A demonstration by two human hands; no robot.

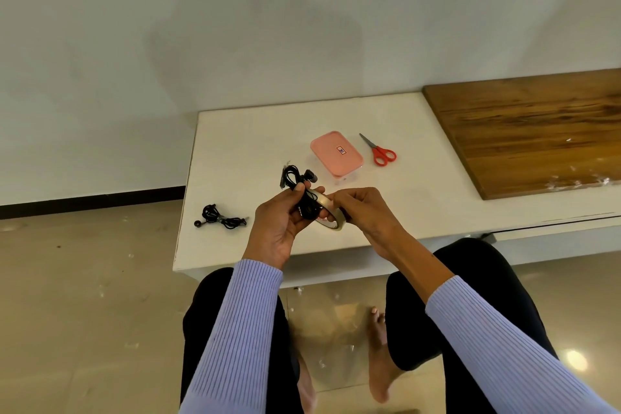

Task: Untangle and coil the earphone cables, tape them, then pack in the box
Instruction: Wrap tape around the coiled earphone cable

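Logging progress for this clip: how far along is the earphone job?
Done: one coiled black earphone set lies on the white table, apparently bound. In hand: left hand holds a second earphone bundle; right hand holds the clear tape roll against it. Left: taping it, cutting with the red scissors, packing both into the closed pink box.

A coiled black earphone bundle point(297, 183) and clear tape roll point(327, 210) are held above the table; another taped bundle point(220, 218) lies left; the pink box point(336, 153) sits closed.

left hand point(282, 222): fingers curled, gripping | right hand point(361, 212): fingers pinching | forearms raised
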